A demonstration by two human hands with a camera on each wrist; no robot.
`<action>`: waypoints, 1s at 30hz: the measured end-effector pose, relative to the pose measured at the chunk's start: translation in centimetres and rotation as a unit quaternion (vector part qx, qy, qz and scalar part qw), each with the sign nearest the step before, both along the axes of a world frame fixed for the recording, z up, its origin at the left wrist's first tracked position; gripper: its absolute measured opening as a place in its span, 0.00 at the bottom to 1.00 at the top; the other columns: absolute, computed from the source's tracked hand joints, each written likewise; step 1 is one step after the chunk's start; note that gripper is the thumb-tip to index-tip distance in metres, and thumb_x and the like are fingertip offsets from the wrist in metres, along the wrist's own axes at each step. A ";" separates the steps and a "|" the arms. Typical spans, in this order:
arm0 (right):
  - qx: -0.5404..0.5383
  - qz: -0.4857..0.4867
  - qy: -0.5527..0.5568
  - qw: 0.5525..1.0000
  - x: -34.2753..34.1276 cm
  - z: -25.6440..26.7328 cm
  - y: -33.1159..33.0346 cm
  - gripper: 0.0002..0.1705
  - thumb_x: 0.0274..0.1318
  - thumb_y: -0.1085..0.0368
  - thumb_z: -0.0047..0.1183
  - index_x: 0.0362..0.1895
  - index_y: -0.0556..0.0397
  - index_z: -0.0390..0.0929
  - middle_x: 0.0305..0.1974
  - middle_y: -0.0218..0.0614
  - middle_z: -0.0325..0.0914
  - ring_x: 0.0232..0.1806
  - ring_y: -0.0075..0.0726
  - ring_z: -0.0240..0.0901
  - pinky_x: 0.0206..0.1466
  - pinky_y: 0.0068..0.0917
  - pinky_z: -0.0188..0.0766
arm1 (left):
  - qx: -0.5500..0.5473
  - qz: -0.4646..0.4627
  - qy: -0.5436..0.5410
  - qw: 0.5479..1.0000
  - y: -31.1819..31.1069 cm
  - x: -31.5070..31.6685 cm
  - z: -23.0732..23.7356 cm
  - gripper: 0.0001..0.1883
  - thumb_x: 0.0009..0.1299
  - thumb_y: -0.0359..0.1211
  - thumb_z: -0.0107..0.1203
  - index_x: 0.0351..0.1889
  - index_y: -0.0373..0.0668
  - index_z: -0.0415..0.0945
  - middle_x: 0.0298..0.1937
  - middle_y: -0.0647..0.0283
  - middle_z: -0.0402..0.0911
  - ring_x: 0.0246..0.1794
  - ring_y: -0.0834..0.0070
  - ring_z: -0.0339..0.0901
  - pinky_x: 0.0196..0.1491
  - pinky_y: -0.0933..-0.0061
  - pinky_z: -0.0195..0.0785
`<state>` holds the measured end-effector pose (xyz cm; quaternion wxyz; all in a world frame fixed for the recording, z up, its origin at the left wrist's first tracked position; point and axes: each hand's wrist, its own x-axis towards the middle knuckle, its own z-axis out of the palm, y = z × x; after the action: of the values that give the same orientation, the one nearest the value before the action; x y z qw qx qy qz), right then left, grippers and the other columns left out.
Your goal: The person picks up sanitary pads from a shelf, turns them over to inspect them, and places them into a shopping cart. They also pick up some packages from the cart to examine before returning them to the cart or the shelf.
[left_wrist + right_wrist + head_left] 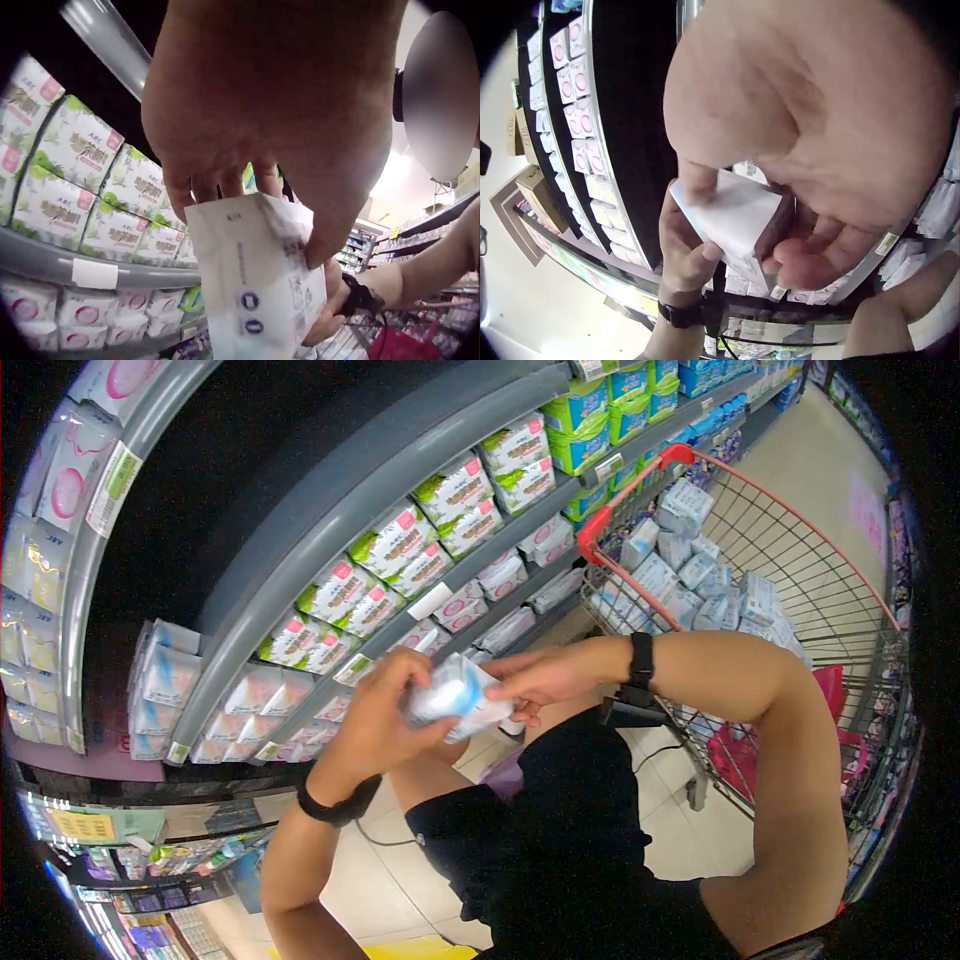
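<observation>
In the head view a white and light-blue soft pack (455, 698), blurred, is held between both hands in front of the lower shelves. My left hand (372, 712) grips its left end, thumb along the near side and fingers over the far edge. From the right, my right hand (548, 678) pinches the other end, thumb on top. The left wrist view shows a printed white face of the pack (251, 277) under the left hand (270, 105). Seen from the right wrist, the right hand's thumb lies on the pack (739, 217), its fingers curled at the side.
Shelves (330, 525) with rows of white-green packs (395, 540) run along the front. A wire shopping cart (790, 530) with a red rim stands right, holding several similar white-blue packs (700, 575) and a pink bag (735, 760). More packs (165, 680) stand at the left.
</observation>
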<state>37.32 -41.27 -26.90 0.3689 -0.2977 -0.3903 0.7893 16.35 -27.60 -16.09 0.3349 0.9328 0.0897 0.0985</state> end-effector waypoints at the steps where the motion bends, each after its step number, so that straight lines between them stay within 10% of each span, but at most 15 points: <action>1: -0.046 0.032 0.023 0.998 0.6 0.3 0.0 0.30 0.73 0.50 0.50 0.71 0.47 0.59 0.46 0.29 0.70 0.40 0.24 0.67 0.46 0.29 0.72 | -0.001 0.013 0.059 0.998 -0.5 0.0 0.4 0.29 0.54 0.33 0.73 0.49 0.43 0.66 0.40 0.52 0.79 0.42 0.53 0.80 0.45 0.62 0.73; 7: -0.059 -0.018 0.101 0.993 -0.9 -0.2 -1.5 0.22 0.75 0.55 0.46 0.68 0.43 0.62 0.48 0.26 0.71 0.43 0.25 0.70 0.46 0.28 0.73 | 0.051 -0.039 0.138 0.988 -1.6 1.2 1.2 0.33 0.62 0.34 0.69 0.60 0.43 0.58 0.43 0.49 0.79 0.48 0.55 0.82 0.44 0.60 0.72; 10: 0.033 -0.020 -0.039 0.998 -0.2 0.6 -0.6 0.25 0.75 0.58 0.46 0.71 0.49 0.60 0.50 0.30 0.74 0.47 0.26 0.73 0.51 0.28 0.72 | 0.029 -0.045 0.189 0.981 -0.6 1.1 3.0 0.34 0.68 0.34 0.64 0.66 0.44 0.53 0.47 0.43 0.78 0.54 0.51 0.80 0.46 0.57 0.71; 16: 0.100 0.079 -0.063 0.990 0.6 0.2 0.2 0.23 0.75 0.57 0.47 0.67 0.53 0.65 0.54 0.34 0.76 0.56 0.29 0.73 0.58 0.32 0.71 | -0.141 -0.129 0.251 0.949 0.8 -0.5 4.3 0.42 0.72 0.33 0.60 0.74 0.46 0.38 0.54 0.41 0.73 0.55 0.51 0.77 0.55 0.55 0.68; 21: 0.213 0.158 -0.219 0.939 0.9 1.6 0.0 0.26 0.74 0.52 0.48 0.66 0.55 0.67 0.54 0.37 0.77 0.58 0.32 0.73 0.61 0.33 0.71 | -0.096 -0.069 0.107 0.987 3.9 -2.1 8.8 0.37 0.68 0.34 0.64 0.74 0.44 0.57 0.55 0.52 0.77 0.59 0.56 0.75 0.62 0.55 0.65; 26: 0.236 0.238 -0.312 0.889 1.4 -0.7 0.2 0.28 0.71 0.47 0.50 0.63 0.55 0.70 0.53 0.38 0.80 0.55 0.31 0.75 0.57 0.29 0.72 | 0.349 -0.059 -0.039 0.935 8.2 -2.3 15.6 0.27 0.59 0.28 0.66 0.59 0.44 0.74 0.51 0.56 0.80 0.57 0.53 0.75 0.63 0.57 0.61; 30: 0.229 0.252 -0.363 0.867 1.4 -4.5 0.2 0.27 0.69 0.49 0.53 0.62 0.55 0.72 0.51 0.38 0.81 0.52 0.27 0.77 0.55 0.26 0.72 | 0.384 0.011 -0.009 0.923 11.7 -3.1 18.4 0.26 0.58 0.26 0.64 0.56 0.44 0.74 0.50 0.57 0.81 0.55 0.56 0.77 0.61 0.58 0.60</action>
<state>38.70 -41.08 -31.37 0.0474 -0.3618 -0.7282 0.5801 13.25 -15.87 2.31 -0.0495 0.9879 0.0526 0.1374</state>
